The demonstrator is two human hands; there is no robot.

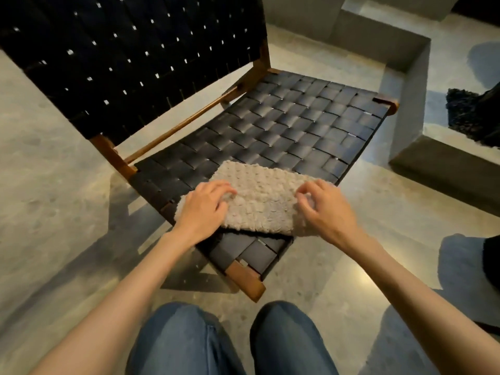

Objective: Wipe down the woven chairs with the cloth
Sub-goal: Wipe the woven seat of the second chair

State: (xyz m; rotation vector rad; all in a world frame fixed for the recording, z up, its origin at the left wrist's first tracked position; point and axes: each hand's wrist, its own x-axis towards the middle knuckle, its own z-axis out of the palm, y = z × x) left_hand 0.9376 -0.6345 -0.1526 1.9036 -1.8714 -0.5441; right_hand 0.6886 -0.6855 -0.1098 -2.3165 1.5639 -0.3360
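Note:
A low chair (pixel 292 123) with a black woven seat, a black woven back and a brown wooden frame stands in front of me. A folded beige fluffy cloth (pixel 261 197) lies on the near part of the seat. My left hand (pixel 203 209) rests on the cloth's left end with its fingers bent onto the pile. At the right end, my right hand (pixel 327 209) pinches the cloth's edge with curled fingers. Both forearms reach in from below.
My knees in blue jeans (pixel 230 342) are at the bottom edge. The polished concrete floor (pixel 54 212) surrounds the chair. Grey concrete steps (pixel 411 104) rise at the right, with a dark shaggy rug (pixel 470 115) beyond them.

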